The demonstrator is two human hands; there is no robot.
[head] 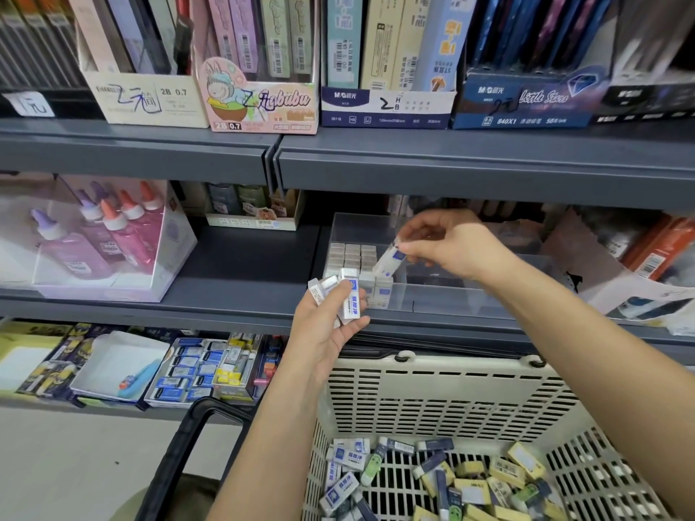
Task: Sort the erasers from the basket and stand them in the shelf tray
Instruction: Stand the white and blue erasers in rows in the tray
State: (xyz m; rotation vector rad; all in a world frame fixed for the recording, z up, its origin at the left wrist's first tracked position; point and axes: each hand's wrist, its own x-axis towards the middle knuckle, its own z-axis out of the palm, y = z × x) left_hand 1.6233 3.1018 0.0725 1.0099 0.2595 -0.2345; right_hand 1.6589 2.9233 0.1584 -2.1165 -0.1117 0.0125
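Observation:
A clear plastic shelf tray (pixel 443 295) sits on the middle shelf, with several white erasers (pixel 351 253) standing upright in rows at its left side. My right hand (pixel 447 246) pinches one white-and-blue eraser (pixel 389 260), tilted, just above the standing rows. My left hand (pixel 327 325) grips a small bunch of white erasers (pixel 344 293) in front of the tray's left corner. Below, a cream plastic basket (pixel 451 392) holds several loose erasers (pixel 436 479) in white, yellow, navy and green.
A box of glue bottles (pixel 97 238) stands on the middle shelf at the left. Boxes of pencil leads (pixel 259 103) line the upper shelf. The lower shelf holds eraser boxes (pixel 188 370). The basket's black handle (pixel 176 445) hangs at its left.

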